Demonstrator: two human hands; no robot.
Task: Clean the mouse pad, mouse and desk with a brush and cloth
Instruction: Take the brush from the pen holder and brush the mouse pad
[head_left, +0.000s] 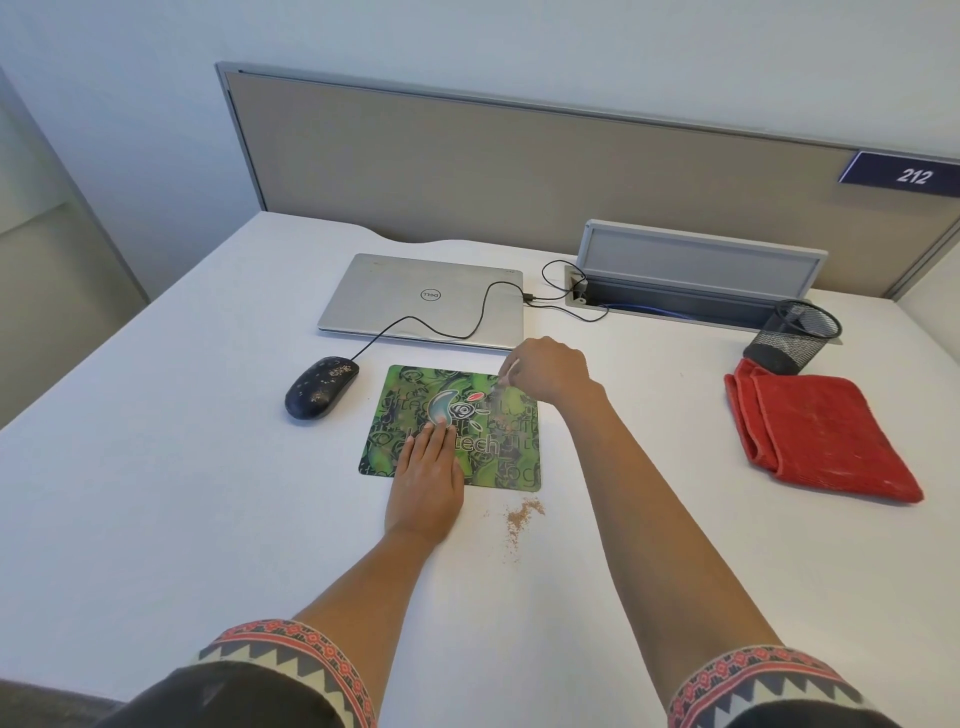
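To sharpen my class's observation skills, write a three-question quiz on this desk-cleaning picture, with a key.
1. True or false: the left hand lies flat on the mouse pad.
2. The brush is held by: A the left hand; B the right hand; C nobody.
3. Short answer: which crumb-speckled thing sits untouched beside the pad's left edge?
Key: 1 true. 2 B. 3 the mouse.
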